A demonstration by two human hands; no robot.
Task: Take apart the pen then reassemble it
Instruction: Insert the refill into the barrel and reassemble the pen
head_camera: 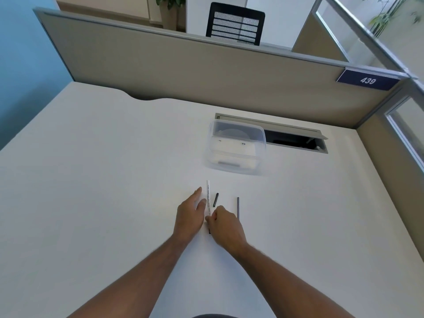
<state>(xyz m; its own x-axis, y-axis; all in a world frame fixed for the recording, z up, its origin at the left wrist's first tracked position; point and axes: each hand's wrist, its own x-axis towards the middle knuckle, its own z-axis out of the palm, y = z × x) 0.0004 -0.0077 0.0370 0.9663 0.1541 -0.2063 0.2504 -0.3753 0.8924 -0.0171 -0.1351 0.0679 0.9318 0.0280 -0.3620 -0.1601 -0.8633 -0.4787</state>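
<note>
Two hands (226, 222) at pen barrel (208, 196), right grip pinched.

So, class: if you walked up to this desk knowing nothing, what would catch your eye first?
Two bare hands meet at the middle of the white desk: the right hand pinches the near end of a white pen barrel, with the left hand open beside it. A short black cap and a thin dark refill lie apart to the right, a clear plastic container beyond.

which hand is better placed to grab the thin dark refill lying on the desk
Probably the right hand. The thin dark refill lies just beside it on its outer side, while the left hand sits across the white barrel, farther away. The right fingers seem to pinch the barrel's near end, though.
</note>
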